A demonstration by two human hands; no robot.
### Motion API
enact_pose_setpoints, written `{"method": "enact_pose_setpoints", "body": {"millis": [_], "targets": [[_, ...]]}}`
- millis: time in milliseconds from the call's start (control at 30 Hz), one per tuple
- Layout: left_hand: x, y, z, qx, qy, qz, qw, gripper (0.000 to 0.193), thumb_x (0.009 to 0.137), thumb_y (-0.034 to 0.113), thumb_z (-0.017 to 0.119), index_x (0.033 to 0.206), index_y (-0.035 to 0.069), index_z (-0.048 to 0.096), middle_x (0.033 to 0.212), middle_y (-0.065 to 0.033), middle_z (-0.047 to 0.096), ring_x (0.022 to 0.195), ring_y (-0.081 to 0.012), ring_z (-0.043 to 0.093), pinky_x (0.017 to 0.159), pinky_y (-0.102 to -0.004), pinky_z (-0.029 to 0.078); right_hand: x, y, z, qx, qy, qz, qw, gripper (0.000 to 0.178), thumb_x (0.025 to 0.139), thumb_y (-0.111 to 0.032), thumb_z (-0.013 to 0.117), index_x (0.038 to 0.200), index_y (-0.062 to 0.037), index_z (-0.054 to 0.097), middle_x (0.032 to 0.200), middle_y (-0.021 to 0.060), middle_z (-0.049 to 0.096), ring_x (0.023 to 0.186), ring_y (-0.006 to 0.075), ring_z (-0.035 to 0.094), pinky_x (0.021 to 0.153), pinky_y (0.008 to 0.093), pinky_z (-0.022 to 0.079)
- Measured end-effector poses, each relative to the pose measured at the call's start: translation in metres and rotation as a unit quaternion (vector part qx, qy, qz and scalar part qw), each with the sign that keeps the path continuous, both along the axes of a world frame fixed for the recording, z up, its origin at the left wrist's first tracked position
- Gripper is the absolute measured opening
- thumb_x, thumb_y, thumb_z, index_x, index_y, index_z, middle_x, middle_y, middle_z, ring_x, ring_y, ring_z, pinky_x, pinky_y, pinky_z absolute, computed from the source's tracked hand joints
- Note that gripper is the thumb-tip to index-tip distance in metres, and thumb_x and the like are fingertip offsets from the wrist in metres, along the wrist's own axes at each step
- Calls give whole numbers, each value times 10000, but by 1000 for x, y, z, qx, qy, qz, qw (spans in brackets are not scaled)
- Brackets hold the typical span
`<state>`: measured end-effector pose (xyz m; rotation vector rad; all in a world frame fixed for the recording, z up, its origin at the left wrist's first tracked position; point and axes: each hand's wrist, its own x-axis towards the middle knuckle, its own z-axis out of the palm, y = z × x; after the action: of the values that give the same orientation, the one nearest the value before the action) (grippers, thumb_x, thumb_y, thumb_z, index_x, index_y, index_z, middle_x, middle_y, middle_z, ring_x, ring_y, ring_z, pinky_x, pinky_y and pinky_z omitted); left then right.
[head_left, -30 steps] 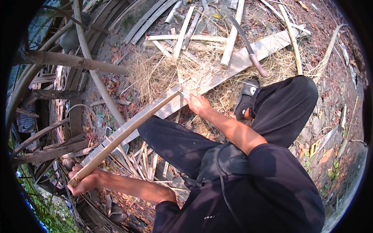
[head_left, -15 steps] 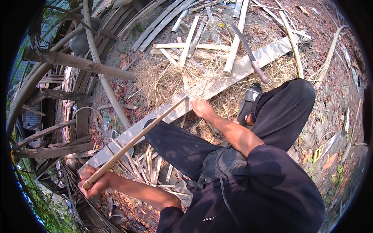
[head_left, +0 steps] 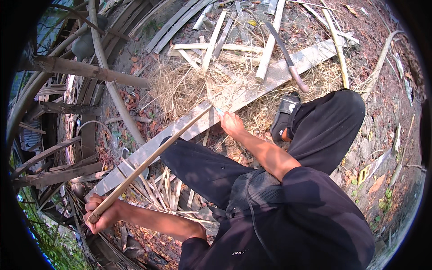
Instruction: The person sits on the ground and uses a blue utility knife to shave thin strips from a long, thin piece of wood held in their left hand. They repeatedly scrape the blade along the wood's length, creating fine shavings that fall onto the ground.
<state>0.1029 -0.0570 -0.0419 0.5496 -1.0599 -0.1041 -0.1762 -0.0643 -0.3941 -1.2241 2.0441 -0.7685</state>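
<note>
Gripping the near end of a long, pale wooden stick (head_left: 155, 155) in the left hand (head_left: 102, 213), closed firmly with fingers curled right round and a short butt just showing at the fist. Held out to the left and slanting up to the right, over a bent left knee in black trousers (head_left: 202, 168), toward the middle of a broad grey plank (head_left: 315, 57). Also closed, at the stick's far end: the right hand (head_left: 231, 123), pinching a small pale-bluish object (head_left: 219, 111), mostly hidden by the fingers and too small to identify. Very near the stick's tip there, but impossible to tell whether touching.

Lying aslant on the ground, under and beyond the hands: the plank, partly strewn with dry straw (head_left: 173, 87). Across its farther part, a machete (head_left: 294, 71) with its brown handle toward the right foot, shod in a dark sandal (head_left: 283, 112). Just left of the machete, a pale pole (head_left: 271, 40), and farther left, crossed pale slats (head_left: 213, 40). Between the left leg and the left forearm, a loose scatter of thin strips (head_left: 168, 191). Well apart at far right, on leaf-littered soil, a yellow-handled saw (head_left: 377, 164). At far left, a rough frame of wooden poles (head_left: 96, 74).
</note>
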Motion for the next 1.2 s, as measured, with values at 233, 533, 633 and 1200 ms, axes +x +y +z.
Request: {"method": "enact_pose_setpoints", "body": {"millis": [233, 533, 633, 1200], "targets": [[-30, 4, 10, 56, 96, 181, 977, 357, 812, 310, 326, 525, 140, 201, 459, -3, 227, 436, -126, 249, 444, -290, 244, 10, 12, 4, 55, -20, -12, 998, 457, 946, -376, 356, 974, 31, 563, 875, 307, 594, 845, 456, 588, 768, 507, 478], [-18, 0, 7, 47, 190, 352, 916, 317, 811, 275, 446, 743, -12, 561, 704, -118, 538, 592, -244, 561, 514, -357, 519, 24, 5, 20, 49, -93, 39, 994, 428, 943, -361, 380, 975, 23, 567, 826, 297, 604, 790, 466, 590, 730, 502, 485], [-15, -6, 8, 34, 157, 368, 916, 318, 806, 272, 463, 762, -24, 571, 723, -133, 553, 599, -247, 570, 526, -360, 536, 23, 5, 7, 45, -52, 19, 997, 447, 940, -379, 384, 976, 20, 582, 852, 298, 607, 843, 453, 594, 751, 488, 487], [-93, 12, 34, 37, 72, 163, 983, 369, 829, 421, 369, 635, 152, 208, 472, 25, 211, 424, -84, 178, 457, -263, 193, 39, 71, 328, -268, -318, 305, 857, 214, 930, -148, 463, 1008, 51, 445, 569, 214, 511, 585, 415, 556, 510, 458, 405]]}}
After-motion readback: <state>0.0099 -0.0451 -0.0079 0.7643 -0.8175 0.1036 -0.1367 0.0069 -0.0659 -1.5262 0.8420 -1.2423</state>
